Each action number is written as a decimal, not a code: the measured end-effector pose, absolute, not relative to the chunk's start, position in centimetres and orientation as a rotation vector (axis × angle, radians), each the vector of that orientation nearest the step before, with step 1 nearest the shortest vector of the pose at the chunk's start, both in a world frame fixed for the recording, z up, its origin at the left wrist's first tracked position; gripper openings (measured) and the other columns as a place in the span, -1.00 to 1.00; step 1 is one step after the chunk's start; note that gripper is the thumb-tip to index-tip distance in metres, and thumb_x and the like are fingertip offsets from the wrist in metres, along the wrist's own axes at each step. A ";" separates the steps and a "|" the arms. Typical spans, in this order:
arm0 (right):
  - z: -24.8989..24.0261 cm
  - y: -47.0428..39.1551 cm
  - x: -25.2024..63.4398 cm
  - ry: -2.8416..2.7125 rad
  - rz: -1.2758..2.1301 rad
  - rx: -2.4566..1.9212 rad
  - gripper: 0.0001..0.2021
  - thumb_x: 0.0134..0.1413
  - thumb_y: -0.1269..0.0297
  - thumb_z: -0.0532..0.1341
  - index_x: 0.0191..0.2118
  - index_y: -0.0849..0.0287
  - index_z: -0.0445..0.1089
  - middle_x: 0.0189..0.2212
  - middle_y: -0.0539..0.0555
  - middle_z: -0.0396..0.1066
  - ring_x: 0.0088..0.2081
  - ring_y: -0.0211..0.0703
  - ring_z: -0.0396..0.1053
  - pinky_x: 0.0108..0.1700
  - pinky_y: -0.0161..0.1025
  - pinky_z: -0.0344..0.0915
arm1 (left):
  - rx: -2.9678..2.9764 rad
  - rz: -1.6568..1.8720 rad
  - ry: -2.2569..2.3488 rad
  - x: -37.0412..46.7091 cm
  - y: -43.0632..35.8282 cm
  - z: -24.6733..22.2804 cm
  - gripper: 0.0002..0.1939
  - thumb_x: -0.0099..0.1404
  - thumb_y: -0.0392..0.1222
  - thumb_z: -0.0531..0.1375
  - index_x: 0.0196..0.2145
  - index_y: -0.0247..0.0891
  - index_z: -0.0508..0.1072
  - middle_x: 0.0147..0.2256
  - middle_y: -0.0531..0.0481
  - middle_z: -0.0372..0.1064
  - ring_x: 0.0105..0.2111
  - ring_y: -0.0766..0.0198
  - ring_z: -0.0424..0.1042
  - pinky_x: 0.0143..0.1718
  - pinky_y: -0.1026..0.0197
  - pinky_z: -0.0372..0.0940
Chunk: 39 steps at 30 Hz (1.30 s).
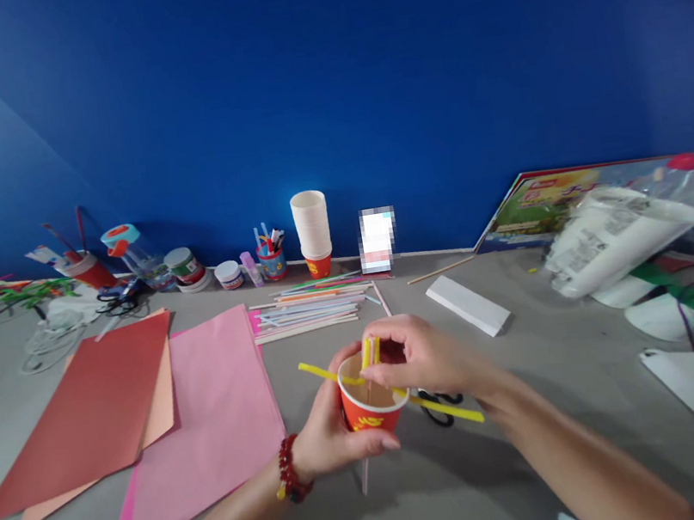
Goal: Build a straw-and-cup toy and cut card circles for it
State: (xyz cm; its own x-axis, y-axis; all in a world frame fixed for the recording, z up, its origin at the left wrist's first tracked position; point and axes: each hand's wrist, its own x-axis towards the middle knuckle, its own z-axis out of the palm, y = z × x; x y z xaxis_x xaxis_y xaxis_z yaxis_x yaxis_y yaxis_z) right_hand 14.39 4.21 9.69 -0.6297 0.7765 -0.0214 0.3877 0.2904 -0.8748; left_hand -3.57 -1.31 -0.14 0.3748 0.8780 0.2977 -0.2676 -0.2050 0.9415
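A red paper cup (371, 417) with a white rim is held upright by my left hand (329, 428), its fingers and thumb wrapped round the side. A yellow strip (451, 409) crosses the cup and sticks out on both sides. Over the cup's mouth, my right hand (417, 358) pinches a yellow piece (370, 350) around a thin pale stick. A pale stick end (365, 476) shows below the cup. How these parts join inside the cup is hidden by my fingers.
Coloured paper sheets (206, 411) lie at the left. Thin sticks (309, 313), stacked cups (311, 222) and a phone-like screen (377, 240) are ahead. Black scissors handles (438, 410) lie just right of the cup; a white folded strip (468, 304) and plastic bags (618, 241) are farther right.
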 end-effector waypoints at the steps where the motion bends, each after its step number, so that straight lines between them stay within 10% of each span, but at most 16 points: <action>1: 9.6 4.3 14.5 -2.089 1.380 -1.001 -0.84 0.02 0.23 0.30 -0.42 0.15 0.32 -0.52 -0.09 0.19 -0.47 -0.27 0.14 -0.46 -0.33 0.06 | 1.352 1.173 0.592 -3.5 -1.3 -0.2 0.07 -0.07 0.01 0.49 0.30 -0.14 0.06 0.26 -0.30 0.12 0.21 -0.22 0.21 0.20 -0.15 0.16; 7: 7.4 4.6 15.7 -1.654 1.679 -0.666 -0.73 0.09 0.24 0.20 -0.07 0.11 0.39 -0.05 0.11 0.35 -0.05 -0.03 0.34 0.01 -0.11 0.28 | 1.089 1.284 0.625 -3.3 -1.4 -0.2 0.06 -0.01 0.18 0.41 0.32 -0.09 0.01 0.14 -0.27 0.28 0.10 -0.16 0.34 0.10 -0.16 0.27; 13: 4.6 2.1 15.0 -1.736 1.614 -0.714 -0.06 -0.22 0.24 0.50 0.31 -0.08 0.08 0.19 0.11 0.24 0.27 0.11 0.10 0.28 0.04 0.05 | 1.312 1.334 0.736 -3.4 -1.3 -1.0 -0.23 0.23 0.23 0.20 0.27 -0.16 0.14 0.11 -0.24 0.30 0.20 -0.08 0.21 0.26 -0.12 0.08; 17: 3.3 0.8 14.2 -1.639 1.445 -0.829 -0.08 -0.15 0.25 0.46 0.33 -0.09 0.04 0.24 0.12 0.17 0.28 0.11 0.08 0.29 0.05 0.08 | 1.401 1.424 0.911 -3.8 -1.1 -0.8 -0.47 0.45 0.13 -0.12 0.19 -0.20 0.27 0.14 -0.23 0.24 0.16 0.01 0.23 0.20 -0.06 0.14; 22: 2.5 0.6 14.9 -1.577 1.491 -0.909 -0.08 -0.14 0.33 0.44 0.32 -0.12 0.02 0.26 0.11 0.14 0.19 0.09 0.22 0.20 0.01 0.24 | 1.410 1.711 0.926 -3.7 -0.6 0.2 -0.81 0.44 -0.14 0.05 -0.18 -0.20 0.44 -0.20 -0.08 0.35 -0.13 0.17 0.34 -0.05 0.13 0.27; 39: 2.7 0.5 15.2 -1.471 1.682 -0.812 -0.20 -0.17 0.40 0.35 0.26 -0.02 0.16 0.06 0.07 0.40 0.13 0.00 0.28 0.20 -0.04 0.21 | 1.428 1.572 0.771 -4.1 -0.4 0.8 -0.81 0.45 -0.12 0.03 -0.24 -0.20 0.38 -0.32 -0.04 0.30 -0.29 0.22 0.29 -0.25 0.18 0.25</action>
